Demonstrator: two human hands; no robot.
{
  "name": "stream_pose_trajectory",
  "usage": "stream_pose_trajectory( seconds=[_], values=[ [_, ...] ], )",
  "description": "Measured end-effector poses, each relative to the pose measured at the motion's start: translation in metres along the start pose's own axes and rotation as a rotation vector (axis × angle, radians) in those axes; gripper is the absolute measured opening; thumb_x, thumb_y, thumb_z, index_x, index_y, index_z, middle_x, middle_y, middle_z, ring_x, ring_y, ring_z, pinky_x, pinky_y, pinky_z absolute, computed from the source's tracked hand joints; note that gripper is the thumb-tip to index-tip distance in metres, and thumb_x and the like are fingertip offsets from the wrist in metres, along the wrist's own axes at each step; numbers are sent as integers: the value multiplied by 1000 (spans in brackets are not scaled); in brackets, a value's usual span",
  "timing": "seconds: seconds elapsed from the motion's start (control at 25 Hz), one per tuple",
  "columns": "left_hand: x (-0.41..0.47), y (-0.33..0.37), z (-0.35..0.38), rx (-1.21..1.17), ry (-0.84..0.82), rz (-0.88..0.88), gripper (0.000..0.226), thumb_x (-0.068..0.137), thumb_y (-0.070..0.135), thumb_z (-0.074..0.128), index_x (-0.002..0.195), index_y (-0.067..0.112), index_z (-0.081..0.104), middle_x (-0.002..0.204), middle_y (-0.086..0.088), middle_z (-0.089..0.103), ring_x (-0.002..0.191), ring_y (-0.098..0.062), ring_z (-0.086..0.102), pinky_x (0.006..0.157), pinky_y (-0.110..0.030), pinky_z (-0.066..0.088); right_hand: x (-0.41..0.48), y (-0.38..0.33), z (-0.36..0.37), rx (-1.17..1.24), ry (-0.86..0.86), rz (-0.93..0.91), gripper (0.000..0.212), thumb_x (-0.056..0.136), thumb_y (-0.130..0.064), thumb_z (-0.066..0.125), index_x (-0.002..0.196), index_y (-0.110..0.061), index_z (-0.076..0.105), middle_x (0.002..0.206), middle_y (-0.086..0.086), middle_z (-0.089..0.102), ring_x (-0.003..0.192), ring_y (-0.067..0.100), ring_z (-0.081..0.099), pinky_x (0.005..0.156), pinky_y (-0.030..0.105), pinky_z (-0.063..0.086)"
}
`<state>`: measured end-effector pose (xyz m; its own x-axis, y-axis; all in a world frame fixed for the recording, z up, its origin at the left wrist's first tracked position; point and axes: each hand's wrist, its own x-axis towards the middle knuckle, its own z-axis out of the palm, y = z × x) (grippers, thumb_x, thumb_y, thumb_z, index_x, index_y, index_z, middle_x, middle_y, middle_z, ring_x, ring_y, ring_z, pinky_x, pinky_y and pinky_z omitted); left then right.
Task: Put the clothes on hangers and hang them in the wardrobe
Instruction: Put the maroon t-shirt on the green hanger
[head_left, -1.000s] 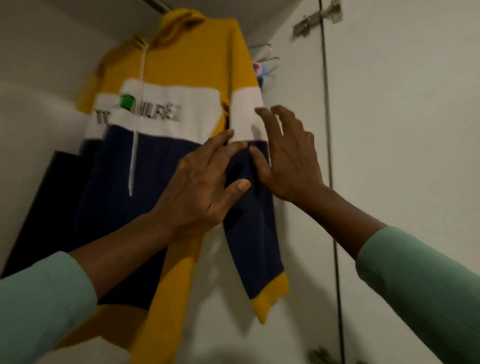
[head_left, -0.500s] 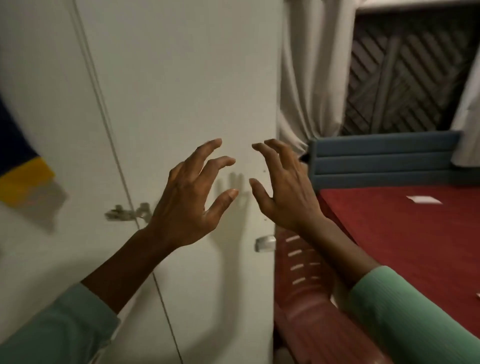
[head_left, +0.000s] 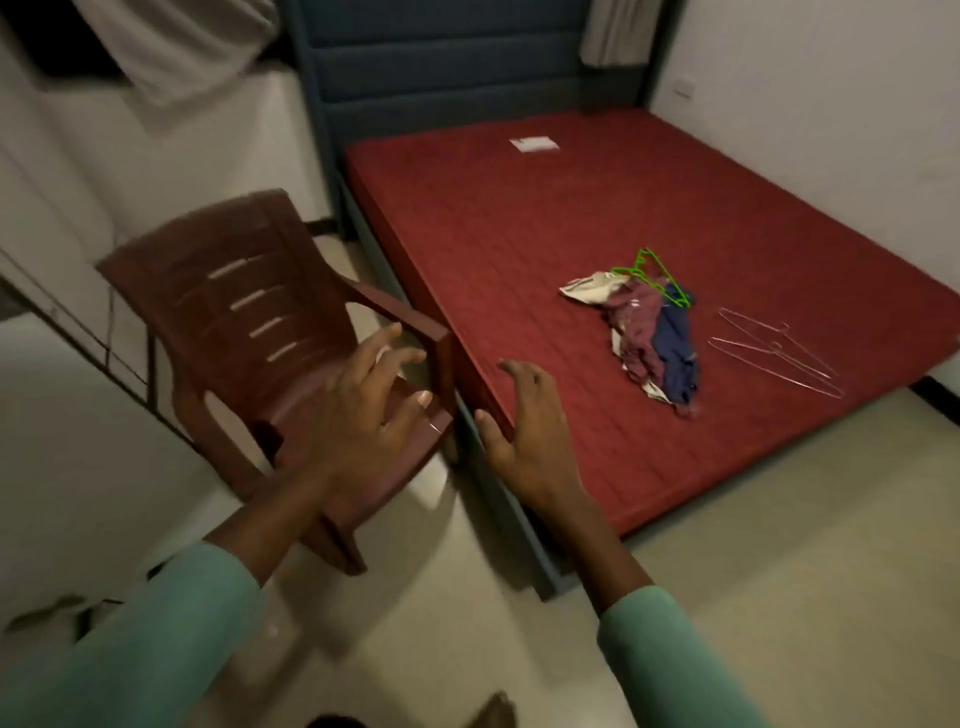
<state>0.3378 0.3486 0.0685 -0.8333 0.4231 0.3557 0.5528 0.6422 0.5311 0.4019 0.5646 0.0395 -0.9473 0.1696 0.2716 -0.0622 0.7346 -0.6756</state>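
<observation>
One red quilted mattress (head_left: 519, 234) on a blue bed frame. Just beside its left edge, one brown slatted plastic chair (head_left: 234, 312). Two hands raised in front: left hand (head_left: 363, 415) over the chair seat, right hand (head_left: 524, 421) over the mattress corner, both with fingers spread, holding nothing. On the mattress, one heap of maroon, navy and cream clothes (head_left: 649, 338), with one green plastic hanger (head_left: 649, 267) at its far end. Near its right, seemingly two thin wire hangers (head_left: 774, 353), overlapping. Half a second back, faced the white wardrobe door, bed only at the right edge. Hands just as empty then.
</observation>
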Motion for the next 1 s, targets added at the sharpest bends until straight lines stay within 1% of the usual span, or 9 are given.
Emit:
stream_pose_trajectory(
  seconds=[0.08,0.16,0.32,0.4,0.52,0.6,0.76,0.88,1.0],
  values=[
    [5,15,52,-28,-104,-31,48,95,50,53,137,27,57,161,4,35,144,-17,43,111,-51,42,-15,53,-14,-12,-50,128,68,89,-52,53,150,-25,37,144,3,41,133,22,43,105,50,45],
    [16,24,102,-32,-214,-40,50,95,52,52,139,28,56,162,3,35,144,-19,43,110,-52,42,-22,99,-23,-7,-71,242,68,89,-51,54,149,-24,39,141,4,42,130,22,44,103,48,45],
    [48,33,186,-46,-380,-53,52,96,56,50,140,31,53,162,2,34,142,-23,44,111,-57,40,-20,172,-35,49,-92,410,62,93,-38,64,148,-22,41,140,6,44,127,22,47,103,42,45],
    [72,34,222,-68,-419,-65,51,96,55,52,140,30,53,162,-1,35,141,-25,46,110,-58,40,-9,204,-42,51,-95,476,60,94,-33,66,148,-21,42,138,6,44,126,24,47,104,44,45],
    [122,36,271,-125,-515,-110,55,95,56,51,142,28,52,164,-2,32,147,-27,40,113,-60,37,18,247,-63,11,-75,548,60,94,-26,67,148,-17,42,137,9,44,126,27,49,106,43,44],
    [155,42,295,-164,-527,-143,52,97,52,55,142,28,52,164,0,31,149,-25,37,115,-58,35,39,270,-80,-5,-55,594,60,95,-24,66,149,-16,42,137,10,45,125,27,49,104,42,45],
    [214,55,339,-260,-534,-186,45,98,36,65,140,25,54,160,1,36,144,-19,39,116,-42,35,76,313,-101,-2,-39,688,57,96,-23,66,148,-15,44,135,11,45,123,26,50,102,36,44],
    [246,60,375,-357,-572,-246,48,94,40,65,139,26,54,145,3,50,134,-14,49,113,-37,42,103,350,-109,43,-99,709,53,97,-23,66,146,-16,45,133,10,47,118,25,53,100,37,46],
    [282,67,427,-442,-610,-410,48,92,43,67,137,32,52,138,5,57,128,-11,55,109,-37,46,149,405,-114,84,-189,749,46,97,-24,66,140,-18,50,131,7,51,117,23,56,99,37,47]
  ],
)
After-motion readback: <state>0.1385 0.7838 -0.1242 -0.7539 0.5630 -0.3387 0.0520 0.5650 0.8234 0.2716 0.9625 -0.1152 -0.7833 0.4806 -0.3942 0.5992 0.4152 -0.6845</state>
